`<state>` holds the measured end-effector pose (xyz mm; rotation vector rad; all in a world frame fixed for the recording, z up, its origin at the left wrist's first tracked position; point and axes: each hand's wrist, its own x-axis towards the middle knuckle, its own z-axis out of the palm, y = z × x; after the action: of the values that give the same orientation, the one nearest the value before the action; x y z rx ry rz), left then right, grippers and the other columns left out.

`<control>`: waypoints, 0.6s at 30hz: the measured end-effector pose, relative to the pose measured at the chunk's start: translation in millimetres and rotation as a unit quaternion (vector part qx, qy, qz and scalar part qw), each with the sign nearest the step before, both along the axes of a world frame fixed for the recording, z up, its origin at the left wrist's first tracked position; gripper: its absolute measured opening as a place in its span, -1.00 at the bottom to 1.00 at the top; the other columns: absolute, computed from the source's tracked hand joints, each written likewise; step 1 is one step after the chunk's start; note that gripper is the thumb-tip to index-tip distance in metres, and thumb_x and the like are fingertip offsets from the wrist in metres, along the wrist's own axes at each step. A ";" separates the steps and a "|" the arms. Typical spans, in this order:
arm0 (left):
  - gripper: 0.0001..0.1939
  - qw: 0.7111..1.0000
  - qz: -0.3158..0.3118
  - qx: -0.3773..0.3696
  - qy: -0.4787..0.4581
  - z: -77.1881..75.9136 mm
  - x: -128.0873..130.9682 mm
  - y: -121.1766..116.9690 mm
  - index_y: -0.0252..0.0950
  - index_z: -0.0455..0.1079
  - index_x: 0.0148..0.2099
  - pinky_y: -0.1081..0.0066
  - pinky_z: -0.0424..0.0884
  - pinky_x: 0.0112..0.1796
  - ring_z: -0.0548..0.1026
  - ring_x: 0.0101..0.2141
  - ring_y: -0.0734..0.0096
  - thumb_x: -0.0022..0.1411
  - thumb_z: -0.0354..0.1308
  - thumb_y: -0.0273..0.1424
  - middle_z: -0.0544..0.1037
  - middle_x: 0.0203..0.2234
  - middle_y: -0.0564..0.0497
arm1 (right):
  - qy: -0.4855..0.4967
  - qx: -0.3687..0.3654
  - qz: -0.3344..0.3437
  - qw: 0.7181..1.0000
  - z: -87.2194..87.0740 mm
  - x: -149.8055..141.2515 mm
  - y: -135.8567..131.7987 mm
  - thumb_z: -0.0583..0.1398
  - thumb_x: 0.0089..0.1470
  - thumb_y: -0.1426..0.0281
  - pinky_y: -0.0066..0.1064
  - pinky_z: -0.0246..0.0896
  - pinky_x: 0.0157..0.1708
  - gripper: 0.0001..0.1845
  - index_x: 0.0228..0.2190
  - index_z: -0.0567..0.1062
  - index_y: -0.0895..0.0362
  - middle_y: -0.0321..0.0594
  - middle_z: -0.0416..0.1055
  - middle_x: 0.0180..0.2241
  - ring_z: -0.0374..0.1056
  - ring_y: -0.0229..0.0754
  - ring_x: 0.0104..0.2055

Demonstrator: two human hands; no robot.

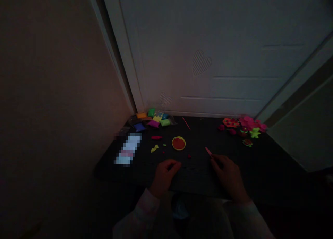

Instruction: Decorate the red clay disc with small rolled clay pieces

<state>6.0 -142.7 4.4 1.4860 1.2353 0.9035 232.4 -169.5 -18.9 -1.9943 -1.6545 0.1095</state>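
In dim light, my right hand [227,173] rests at the right side of the dark table, its fingers closed on a slim pink modelling tool [208,151] whose tip points away from me. My left hand [165,173] is over the front edge, thumb and fingertips pressed together; whether anything is between them cannot be made out. Beyond it lies a round piece of clay [179,143], red-orange inside a yellow rim. A small dark red lump [189,156] sits between my hands. Left of the round piece are a yellow strip [154,148] and a small green bit [164,145].
Bagged clay packets [155,121] in several colours lie at the back left, near a blurred bright phone-like rectangle [128,148]. A pink stick [186,123] and a magenta piece [156,137] lie apart. Pink flower-like shapes [248,123] and a yellow-green figure [255,133] sit back right, before a white door [223,58].
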 end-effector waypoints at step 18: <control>-0.89 0.999 -0.022 0.023 -0.009 -0.1 1.3 -1.2 -0.30 0.38 -0.50 0.45 0.26 -0.37 0.36 -0.45 0.44 -0.08 0.20 -0.36 0.42 -0.53 0.07 | 0.001 -0.006 0.000 1.000 0.5 -0.8 -0.4 -0.01 0.01 0.24 -0.28 0.16 -0.27 -0.67 -0.28 0.42 0.13 -0.16 0.42 -0.26 0.32 -0.13 -0.25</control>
<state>7.3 -143.9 4.3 1.5322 1.1711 0.9183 231.6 -169.9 -18.4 -2.0024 -1.6560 0.1205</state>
